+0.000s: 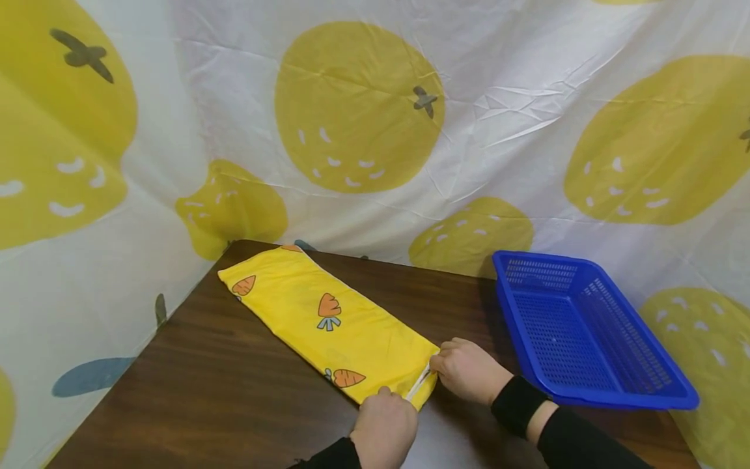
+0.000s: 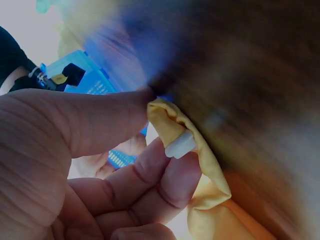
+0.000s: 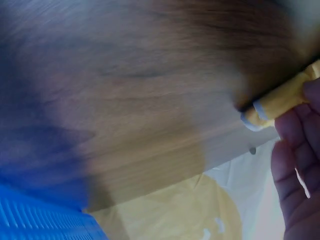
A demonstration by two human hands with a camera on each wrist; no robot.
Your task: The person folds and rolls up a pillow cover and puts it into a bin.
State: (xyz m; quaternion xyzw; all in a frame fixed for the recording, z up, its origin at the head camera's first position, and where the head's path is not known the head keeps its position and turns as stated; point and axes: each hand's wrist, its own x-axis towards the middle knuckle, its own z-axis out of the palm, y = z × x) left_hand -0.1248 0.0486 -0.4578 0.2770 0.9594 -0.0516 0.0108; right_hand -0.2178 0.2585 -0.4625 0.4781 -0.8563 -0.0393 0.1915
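Observation:
A yellow cloth (image 1: 328, 319) printed with carrots lies as a long folded strip, slanting across the brown table from back left to front right. Its near end shows a white edge. At the left corner of that end, my left hand (image 1: 387, 426) pinches the fabric; the left wrist view shows the yellow cloth (image 2: 210, 175) and a white bit between thumb and fingers. My right hand (image 1: 469, 370) pinches the opposite corner. In the right wrist view, the cloth (image 3: 280, 102) with its pale edge sits at the fingertips. Fingers partly hide both corners.
A blue plastic basket (image 1: 615, 395) with slotted walls stands at the right side of the brown table (image 1: 193, 391). Behind and to the left hangs a white curtain (image 1: 234, 98) printed with big yellow fruit.

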